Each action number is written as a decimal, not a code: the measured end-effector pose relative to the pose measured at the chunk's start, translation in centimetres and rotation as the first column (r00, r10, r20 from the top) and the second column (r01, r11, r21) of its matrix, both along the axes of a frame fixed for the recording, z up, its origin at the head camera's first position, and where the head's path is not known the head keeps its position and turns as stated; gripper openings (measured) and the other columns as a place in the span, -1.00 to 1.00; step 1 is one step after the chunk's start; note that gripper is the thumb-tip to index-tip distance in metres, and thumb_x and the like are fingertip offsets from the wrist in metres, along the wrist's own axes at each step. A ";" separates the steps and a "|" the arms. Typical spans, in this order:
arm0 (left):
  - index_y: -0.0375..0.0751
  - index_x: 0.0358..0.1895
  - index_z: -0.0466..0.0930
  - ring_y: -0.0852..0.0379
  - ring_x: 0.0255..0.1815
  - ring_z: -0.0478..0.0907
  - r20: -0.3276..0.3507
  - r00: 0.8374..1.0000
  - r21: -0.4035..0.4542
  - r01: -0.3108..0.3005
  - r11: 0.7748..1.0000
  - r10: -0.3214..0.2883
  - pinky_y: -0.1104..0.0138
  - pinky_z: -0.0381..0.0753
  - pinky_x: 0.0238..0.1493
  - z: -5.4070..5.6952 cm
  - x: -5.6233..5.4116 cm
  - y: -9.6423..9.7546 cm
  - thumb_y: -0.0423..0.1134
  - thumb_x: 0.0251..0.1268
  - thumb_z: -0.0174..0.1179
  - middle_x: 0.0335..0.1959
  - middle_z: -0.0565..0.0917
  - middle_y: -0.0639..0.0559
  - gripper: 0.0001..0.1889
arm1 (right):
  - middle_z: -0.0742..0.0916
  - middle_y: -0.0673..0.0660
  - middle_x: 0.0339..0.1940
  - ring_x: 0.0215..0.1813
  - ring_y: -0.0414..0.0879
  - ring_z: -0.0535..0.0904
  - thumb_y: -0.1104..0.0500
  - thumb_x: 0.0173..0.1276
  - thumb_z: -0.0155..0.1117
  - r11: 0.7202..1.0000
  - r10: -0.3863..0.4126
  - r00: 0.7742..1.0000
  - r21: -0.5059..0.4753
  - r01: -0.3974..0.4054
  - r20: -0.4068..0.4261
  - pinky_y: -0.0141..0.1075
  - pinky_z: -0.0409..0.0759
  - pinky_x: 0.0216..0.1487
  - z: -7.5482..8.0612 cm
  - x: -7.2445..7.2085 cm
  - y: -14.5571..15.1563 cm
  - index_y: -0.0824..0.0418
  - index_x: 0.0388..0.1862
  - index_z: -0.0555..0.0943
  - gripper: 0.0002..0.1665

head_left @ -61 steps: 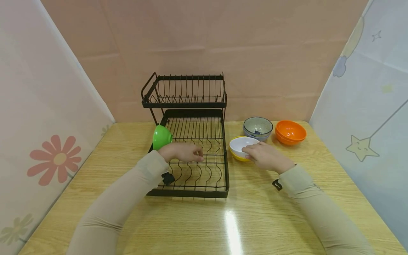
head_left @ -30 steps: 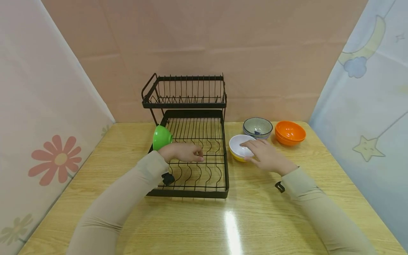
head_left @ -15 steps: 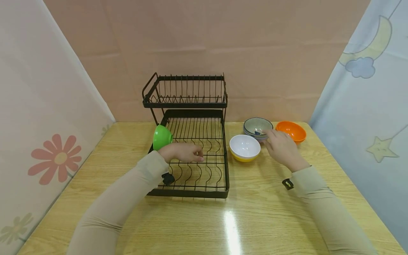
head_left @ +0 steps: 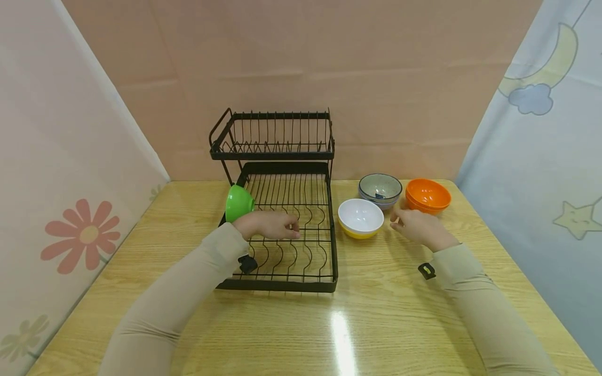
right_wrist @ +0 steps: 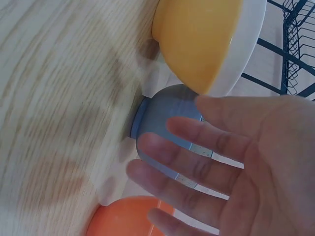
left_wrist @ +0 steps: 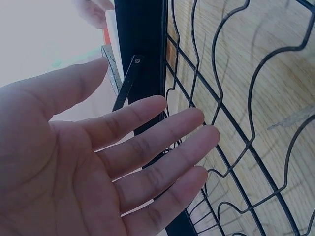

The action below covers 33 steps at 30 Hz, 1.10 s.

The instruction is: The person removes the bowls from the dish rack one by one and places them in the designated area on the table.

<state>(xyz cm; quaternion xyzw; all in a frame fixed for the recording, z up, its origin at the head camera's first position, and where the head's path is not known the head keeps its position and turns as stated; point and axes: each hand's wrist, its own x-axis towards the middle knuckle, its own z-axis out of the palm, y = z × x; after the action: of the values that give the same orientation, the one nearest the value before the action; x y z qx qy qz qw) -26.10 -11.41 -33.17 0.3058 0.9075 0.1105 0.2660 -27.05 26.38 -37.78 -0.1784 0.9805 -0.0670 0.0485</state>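
Note:
My left hand (head_left: pixel 273 224) hangs over the lower tier of a black dish rack (head_left: pixel 288 286), palm bare and fingers relaxed in the left wrist view. Behind its wrist, a green bowl (head_left: pixel 238 203) leans on its side at the rack's left edge. To the rack's right, a white bowl (head_left: pixel 361 215) sits level in a yellow bowl (head_left: pixel 358 235). My right hand (head_left: pixel 420 228) hovers just right of these, holding nothing. Its loosely spread fingers overlap a stack of grey bowls (right_wrist: pixel 167 118) in the right wrist view.
A speckled grey bowl (head_left: pixel 380 187) tops the stack at the back. Beside it stand stacked orange bowls (head_left: pixel 428 193). The rack's upper tier (head_left: pixel 273 155) rises at the back, before a pink cloth wall (head_left: pixel 301 62). The wooden table (head_left: pixel 263 334) extends towards me.
My right hand has let go of the white bowl, which now sits level instead of tilted, and has moved right. My left hand and the green bowl have stayed put.

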 end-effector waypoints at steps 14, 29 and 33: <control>-0.28 0.10 0.55 -0.04 -0.04 0.58 -0.189 0.909 0.354 -0.289 0.890 0.370 0.11 0.58 -0.01 1.3 -0.6 -2.3 -0.19 0.49 0.00 -0.02 0.64 -0.16 -0.69 | 0.69 0.07 -0.33 -0.35 -0.10 0.57 0.04 0.44 0.14 1.000 -0.010 0.997 0.000 0.010 0.073 -0.16 0.52 -0.37 -0.2 -0.1 0.0 0.16 -0.12 0.58 -0.78; -0.50 0.40 0.03 -0.35 0.31 0.26 -0.038 0.583 0.500 -0.692 0.521 0.811 -0.08 0.39 0.26 0.3 -1.4 -9.5 -0.20 0.41 0.07 0.35 0.19 -0.49 -0.34 | 0.69 0.07 -0.36 -0.37 -0.09 0.55 0.09 0.43 0.15 1.000 -0.005 0.999 -0.021 0.006 0.038 -0.14 0.54 -0.35 -0.4 0.1 -0.1 0.18 -0.15 0.58 -0.81; -0.53 0.47 -0.17 -0.30 0.48 0.06 0.206 0.603 0.460 -0.755 0.468 0.770 -0.08 0.20 0.41 0.0 -1.8 -10.3 -0.16 0.49 -0.03 0.48 0.02 -0.44 -0.27 | 0.69 0.06 -0.37 -0.37 -0.10 0.55 0.08 0.42 0.16 1.000 -0.002 1.000 -0.020 0.002 0.027 -0.14 0.55 -0.35 -0.5 0.0 -0.2 0.18 -0.15 0.59 -0.81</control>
<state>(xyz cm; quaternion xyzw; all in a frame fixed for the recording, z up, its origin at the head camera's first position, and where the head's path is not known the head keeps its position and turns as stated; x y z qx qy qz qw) -27.86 -21.67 -33.21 -0.0709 0.8887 0.4449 0.0853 -27.05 26.17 -38.24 -0.1770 0.9792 -0.0795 0.0600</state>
